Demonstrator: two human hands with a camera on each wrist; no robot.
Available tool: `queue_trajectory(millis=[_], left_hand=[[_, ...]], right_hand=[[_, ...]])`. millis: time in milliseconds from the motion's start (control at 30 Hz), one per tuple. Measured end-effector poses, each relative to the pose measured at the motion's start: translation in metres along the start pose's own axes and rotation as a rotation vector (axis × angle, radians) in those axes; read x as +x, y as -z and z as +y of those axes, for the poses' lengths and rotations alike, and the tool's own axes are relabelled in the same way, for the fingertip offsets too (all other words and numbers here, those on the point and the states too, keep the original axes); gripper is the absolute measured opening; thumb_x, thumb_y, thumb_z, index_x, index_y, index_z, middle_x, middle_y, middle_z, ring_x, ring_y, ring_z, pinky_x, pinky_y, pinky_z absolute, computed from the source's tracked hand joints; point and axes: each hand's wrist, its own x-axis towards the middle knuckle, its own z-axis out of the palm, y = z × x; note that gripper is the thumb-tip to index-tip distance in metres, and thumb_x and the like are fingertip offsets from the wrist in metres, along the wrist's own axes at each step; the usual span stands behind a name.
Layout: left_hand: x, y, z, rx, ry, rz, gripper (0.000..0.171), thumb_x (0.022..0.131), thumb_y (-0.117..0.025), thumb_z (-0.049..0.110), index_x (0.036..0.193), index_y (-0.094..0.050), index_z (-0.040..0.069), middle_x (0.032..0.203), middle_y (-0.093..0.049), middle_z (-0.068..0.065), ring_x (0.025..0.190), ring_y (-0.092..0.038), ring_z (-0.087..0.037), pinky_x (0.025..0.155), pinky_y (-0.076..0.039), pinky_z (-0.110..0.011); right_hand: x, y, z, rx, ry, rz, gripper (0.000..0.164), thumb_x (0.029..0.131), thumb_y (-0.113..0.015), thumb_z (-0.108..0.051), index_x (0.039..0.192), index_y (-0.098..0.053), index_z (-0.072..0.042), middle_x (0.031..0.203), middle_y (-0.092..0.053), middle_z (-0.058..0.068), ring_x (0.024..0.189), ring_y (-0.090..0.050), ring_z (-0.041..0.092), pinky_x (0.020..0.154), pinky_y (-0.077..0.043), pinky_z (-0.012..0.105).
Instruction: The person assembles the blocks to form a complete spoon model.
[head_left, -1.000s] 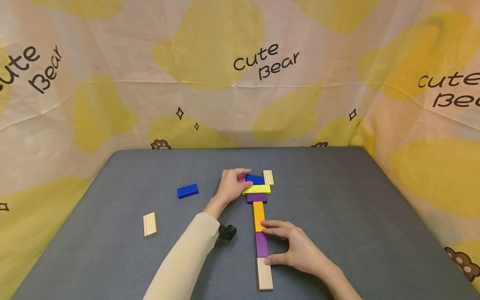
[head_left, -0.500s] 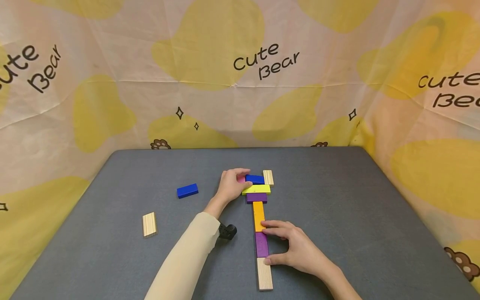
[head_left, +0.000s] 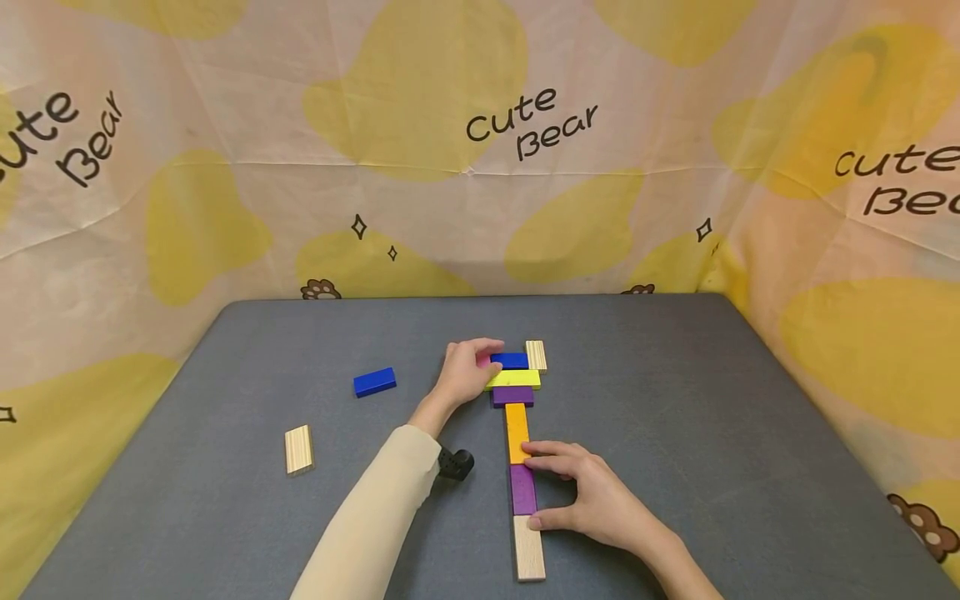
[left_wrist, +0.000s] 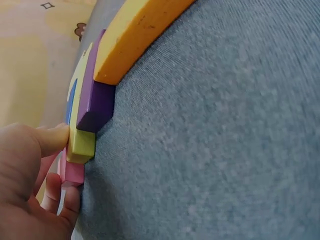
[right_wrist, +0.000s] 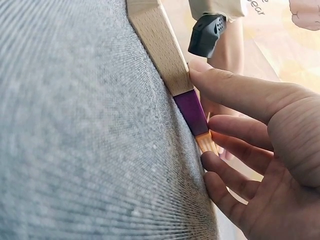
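My left hand (head_left: 467, 371) is at the far end of a figure of blocks laid flat, its thumb and fingers around a pink block (left_wrist: 73, 172). The pink block is mostly hidden by the fingers. Beside it lie a blue block (head_left: 512, 361) and a striped wooden block (head_left: 536, 355). Nearer come a yellow-green block (head_left: 513, 380) and a purple block (head_left: 513, 397), both crosswise. A column of orange (head_left: 517, 433), purple (head_left: 523, 490) and plain wooden (head_left: 529, 548) blocks runs toward me. My right hand (head_left: 600, 500) touches this column's right side, thumb on the plain wood, fingertips at the orange.
A loose blue block (head_left: 375, 382) and a striped wooden block (head_left: 299, 450) lie left of my left forearm on the grey table (head_left: 675, 400). A black wrist camera (head_left: 455, 464) juts from the left sleeve. A patterned cloth (head_left: 420, 225) hangs behind the table.
The blue block by my left hand has turned from slightly slanted to straight, its left end shifting toward the yellow-green block. The left fingers moved only slightly; the right hand has stayed still.
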Motion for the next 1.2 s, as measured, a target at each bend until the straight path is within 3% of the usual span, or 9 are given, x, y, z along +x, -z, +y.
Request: queue_trajectory(millis=[600, 800, 1000, 1200], left_hand=[[-0.002, 0.004, -0.001, -0.021, -0.068, -0.005, 0.027, 0.095, -0.065, 0.008, 0.121, -0.071, 0.01, 0.117, -0.068, -0.003, 0.118, -0.044, -0.025, 0.104, -0.031, -0.045], [-0.002, 0.004, -0.002, -0.028, -0.056, 0.001, 0.027, 0.096, -0.066, 0.011, 0.122, -0.07, 0.012, 0.117, -0.068, -0.002, 0.115, -0.044, -0.024, 0.101, -0.034, -0.043], [-0.009, 0.008, -0.001, -0.082, -0.069, 0.064, 0.029, 0.096, -0.066, 0.013, 0.125, -0.068, 0.009, 0.115, -0.068, -0.003, 0.108, -0.046, -0.024, 0.095, -0.038, -0.042], [-0.028, 0.018, -0.006, -0.134, -0.103, 0.129, 0.031, 0.092, -0.071, 0.012, 0.123, -0.069, 0.006, 0.111, -0.068, -0.006, 0.099, -0.051, -0.03, 0.087, -0.039, -0.042]], right_hand=[[0.001, 0.0, 0.0, -0.017, -0.01, -0.002, 0.071, 0.07, -0.085, -0.053, 0.129, -0.067, -0.016, 0.139, -0.051, -0.014, 0.127, -0.045, 0.02, 0.101, -0.035, 0.057], [0.001, 0.0, 0.0, -0.018, -0.018, -0.006, 0.071, 0.07, -0.084, -0.053, 0.129, -0.067, -0.017, 0.139, -0.051, -0.015, 0.127, -0.044, 0.02, 0.101, -0.034, 0.058], [0.001, 0.001, -0.001, -0.011, -0.02, -0.002, 0.071, 0.07, -0.086, -0.051, 0.129, -0.067, -0.016, 0.138, -0.051, -0.014, 0.127, -0.045, 0.02, 0.1, -0.035, 0.057], [0.001, 0.0, -0.003, -0.022, -0.038, -0.008, 0.072, 0.07, -0.086, -0.052, 0.129, -0.067, -0.015, 0.138, -0.051, -0.013, 0.127, -0.044, 0.021, 0.1, -0.033, 0.059]])
